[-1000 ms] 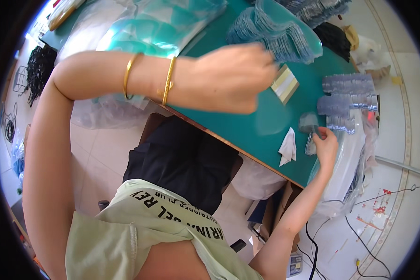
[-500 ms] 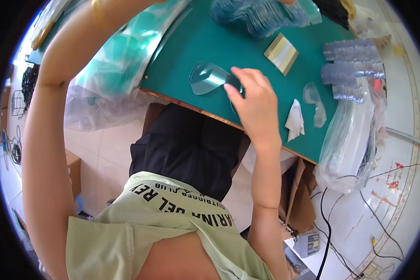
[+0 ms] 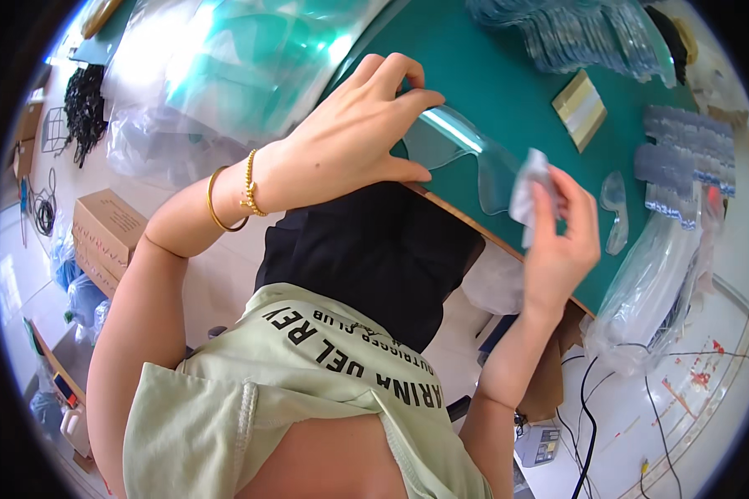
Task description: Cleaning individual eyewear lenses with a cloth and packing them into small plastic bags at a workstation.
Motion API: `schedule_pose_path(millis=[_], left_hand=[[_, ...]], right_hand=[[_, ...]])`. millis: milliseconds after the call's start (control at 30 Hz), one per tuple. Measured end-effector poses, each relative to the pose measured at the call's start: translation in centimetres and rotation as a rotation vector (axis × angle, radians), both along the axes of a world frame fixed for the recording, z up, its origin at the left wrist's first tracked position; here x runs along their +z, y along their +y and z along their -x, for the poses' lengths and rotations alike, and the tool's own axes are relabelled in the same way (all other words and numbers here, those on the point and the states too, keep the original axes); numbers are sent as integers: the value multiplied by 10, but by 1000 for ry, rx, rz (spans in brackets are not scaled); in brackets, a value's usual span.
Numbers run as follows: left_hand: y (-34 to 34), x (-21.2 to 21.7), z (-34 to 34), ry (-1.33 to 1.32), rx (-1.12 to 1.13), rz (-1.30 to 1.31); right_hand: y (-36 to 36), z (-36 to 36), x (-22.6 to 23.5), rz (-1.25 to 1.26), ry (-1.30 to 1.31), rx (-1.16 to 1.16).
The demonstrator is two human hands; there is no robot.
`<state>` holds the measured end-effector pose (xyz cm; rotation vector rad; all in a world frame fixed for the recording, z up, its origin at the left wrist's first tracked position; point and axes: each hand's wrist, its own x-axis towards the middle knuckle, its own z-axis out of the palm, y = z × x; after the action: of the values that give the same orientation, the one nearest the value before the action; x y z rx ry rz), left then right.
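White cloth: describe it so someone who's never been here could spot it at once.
Start at the green table, then find the person's right hand over its near edge. The white cloth is the small crumpled piece pinched there. Unlike the clear lens in the left hand, it is opaque.

The shirt [image 3: 300, 397] is pale green, with black lettering [image 3: 341, 356] and a seamed short sleeve [image 3: 187, 424]; black bottoms [image 3: 358, 258]; gold bangle [image 3: 211, 197] and beaded bracelet [image 3: 248, 200].
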<state>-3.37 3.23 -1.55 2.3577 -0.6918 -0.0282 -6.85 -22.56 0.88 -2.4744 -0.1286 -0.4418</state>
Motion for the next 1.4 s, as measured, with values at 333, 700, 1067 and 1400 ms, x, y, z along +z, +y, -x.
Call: schedule_pose_path(millis=[333, 700, 1067, 1400], left_hand=[[5, -9, 1, 37, 64, 137], [3, -10, 0, 44, 100, 150], [1, -3, 0, 45, 105, 150], [11, 1, 14, -84, 42, 12]], right_hand=[[38, -54, -28, 144, -58, 333], [41, -43, -32, 112, -59, 359], [15, -16, -33, 153, -157, 388], [-23, 20, -32, 170, -43, 55]])
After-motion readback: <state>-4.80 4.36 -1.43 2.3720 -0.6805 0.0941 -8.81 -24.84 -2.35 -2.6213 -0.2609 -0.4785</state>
